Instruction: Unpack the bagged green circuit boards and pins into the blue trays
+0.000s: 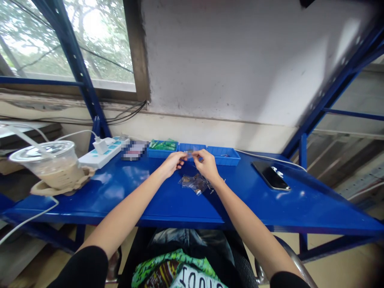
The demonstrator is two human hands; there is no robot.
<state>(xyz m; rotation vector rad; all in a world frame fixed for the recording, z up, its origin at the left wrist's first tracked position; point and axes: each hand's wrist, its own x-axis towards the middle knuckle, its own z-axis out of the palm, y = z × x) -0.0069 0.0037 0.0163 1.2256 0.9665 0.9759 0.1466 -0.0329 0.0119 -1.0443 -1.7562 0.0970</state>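
Note:
A small clear plastic bag (189, 153) is stretched between my two hands, in front of the blue bins. My left hand (174, 163) pinches its left side with thumb and fingers. On the other side, my right hand (206, 163) is closed on the bag's right edge. What lies inside this bag is too small to make out. Below the hands, several clear bags with small brass-coloured pieces (192, 183) lie on the blue table (126, 200). Thin metal pieces (211, 187) lie loose beside them, partly hidden by my right wrist.
Along the wall stand a blue bin with green packets (163, 145), a middle blue bin (192, 145) and a right blue bin (223, 160) holding a few thin pieces. A phone (271, 176) with white earbuds (277, 172) lies right. A power strip (103, 154) and an iced drink cup (57, 168) stand left.

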